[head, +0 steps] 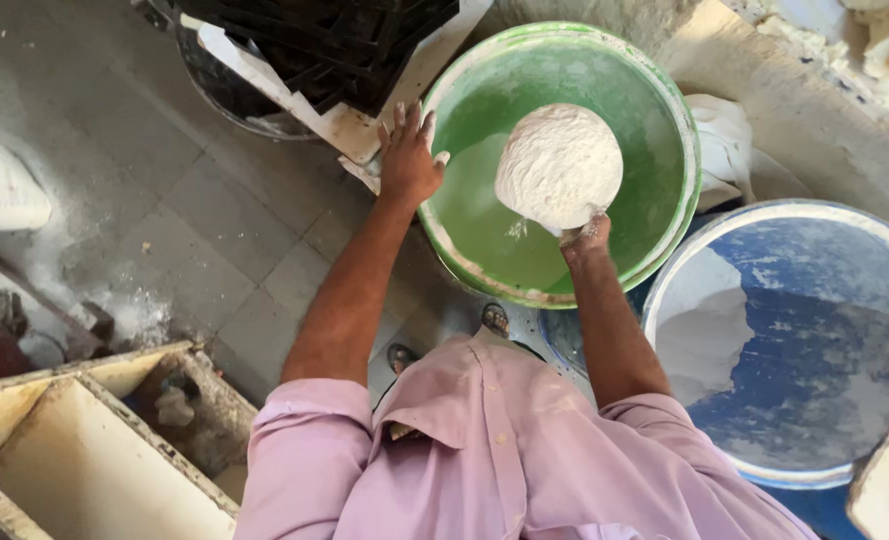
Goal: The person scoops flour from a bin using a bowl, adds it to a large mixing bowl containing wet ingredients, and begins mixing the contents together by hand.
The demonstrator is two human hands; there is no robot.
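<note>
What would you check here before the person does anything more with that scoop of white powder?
1. Left hand steadying the green tub at its rim: ok.
2. Right hand has a grip on the heaped scoop of white powder: ok, though the container under the heap is hidden.
3. Scoop held over the tub, so spills fall inside: ok; a little powder trails below it.
4. Tub has room: ok, mostly bare green inside.
5. Blue barrel within reach beside the tub: ok, powder visible in it.
6. Footing: cannot tell, only sandal tips show.
</note>
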